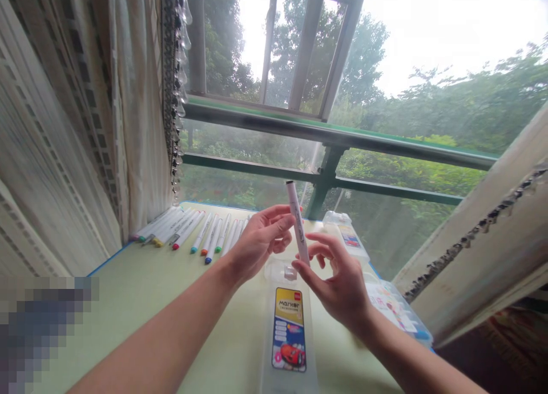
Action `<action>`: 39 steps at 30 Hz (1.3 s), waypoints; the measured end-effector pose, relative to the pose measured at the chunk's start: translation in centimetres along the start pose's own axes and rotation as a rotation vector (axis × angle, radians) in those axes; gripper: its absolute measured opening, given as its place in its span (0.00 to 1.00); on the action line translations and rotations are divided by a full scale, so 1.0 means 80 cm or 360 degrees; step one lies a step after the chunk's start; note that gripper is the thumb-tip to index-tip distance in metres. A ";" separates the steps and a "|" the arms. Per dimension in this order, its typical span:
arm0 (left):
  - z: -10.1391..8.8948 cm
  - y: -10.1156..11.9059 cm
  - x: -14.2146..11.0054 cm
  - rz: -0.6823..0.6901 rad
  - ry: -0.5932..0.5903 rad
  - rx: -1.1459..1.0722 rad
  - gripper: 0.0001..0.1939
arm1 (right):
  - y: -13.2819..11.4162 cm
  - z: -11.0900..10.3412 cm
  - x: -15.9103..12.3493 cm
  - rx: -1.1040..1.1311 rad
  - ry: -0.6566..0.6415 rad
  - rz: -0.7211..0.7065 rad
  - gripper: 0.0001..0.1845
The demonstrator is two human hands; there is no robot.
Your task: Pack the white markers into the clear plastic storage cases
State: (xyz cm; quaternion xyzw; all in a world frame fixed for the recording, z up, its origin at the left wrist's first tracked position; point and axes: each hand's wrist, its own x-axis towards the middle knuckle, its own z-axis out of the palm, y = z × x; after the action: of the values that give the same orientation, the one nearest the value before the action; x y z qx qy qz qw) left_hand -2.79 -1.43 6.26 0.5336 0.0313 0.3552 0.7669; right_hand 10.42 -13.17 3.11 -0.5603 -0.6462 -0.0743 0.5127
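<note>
Between my two hands a white marker (298, 222) with a dark top end stands nearly upright, tilted slightly left. My left hand (268, 234) pinches its upper half between thumb and fingers. Lower down, my right hand (334, 274) has its thumb and fingertips at the marker's bottom end. Below the hands a clear plastic marker case (289, 331) lies on the table, its label showing a red car. Left of my left hand, several white markers with coloured ends (209, 232) lie in a row, partly hidden by that hand.
The pale green table (171, 302) stands against a window with a green rail (342, 134). Another clear case (349, 234) lies at the back right, and a clear box (398, 308) is behind my right forearm. Curtains (141, 108) hang at both sides.
</note>
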 end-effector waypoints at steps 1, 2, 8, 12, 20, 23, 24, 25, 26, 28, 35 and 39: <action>0.000 0.000 0.000 0.0001 0.0007 0.0000 0.13 | -0.001 0.000 0.000 -0.0004 -0.0003 -0.0009 0.22; 0.000 0.000 0.001 0.0000 0.0017 0.0002 0.13 | -0.001 0.000 0.001 -0.0007 -0.0010 -0.0018 0.21; 0.001 0.002 0.001 -0.0012 0.0040 -0.0004 0.16 | -0.006 -0.005 0.001 -0.0012 -0.0072 -0.0062 0.19; 0.000 -0.001 0.001 0.0014 0.0045 0.0003 0.13 | -0.006 -0.004 0.002 -0.0026 -0.0064 -0.0099 0.23; -0.002 -0.004 0.004 0.0052 0.0095 -0.0002 0.12 | -0.007 -0.003 0.002 -0.0013 -0.0058 -0.0013 0.19; -0.002 -0.003 0.004 0.0018 0.0092 -0.0042 0.15 | -0.009 -0.004 0.002 0.0029 -0.0099 0.0007 0.16; -0.003 -0.003 0.004 0.0001 0.0094 -0.0054 0.15 | -0.009 -0.005 0.002 0.0052 -0.0107 0.0017 0.16; -0.003 -0.004 0.004 -0.0011 0.0092 -0.0061 0.14 | -0.010 -0.005 0.001 0.0077 -0.0114 0.0026 0.16; -0.004 -0.004 0.003 -0.0013 0.0083 -0.0062 0.14 | -0.010 -0.005 0.001 0.0096 -0.0119 0.0033 0.16; -0.004 -0.004 0.003 0.0005 0.0047 -0.0057 0.13 | -0.010 -0.005 0.001 0.0115 -0.0122 0.0037 0.15; -0.001 -0.001 0.003 -0.0003 0.0030 -0.0028 0.12 | -0.006 -0.005 0.003 0.0095 -0.0119 0.0007 0.18; -0.002 -0.001 0.002 -0.0049 0.0003 -0.0018 0.12 | -0.004 -0.005 0.002 0.0066 -0.0069 -0.0008 0.23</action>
State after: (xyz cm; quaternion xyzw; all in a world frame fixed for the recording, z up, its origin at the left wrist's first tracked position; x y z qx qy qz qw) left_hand -2.70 -1.21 6.19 0.5284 0.0382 0.3441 0.7752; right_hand 10.44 -13.49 3.55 -0.5495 -0.6599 -0.0499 0.5101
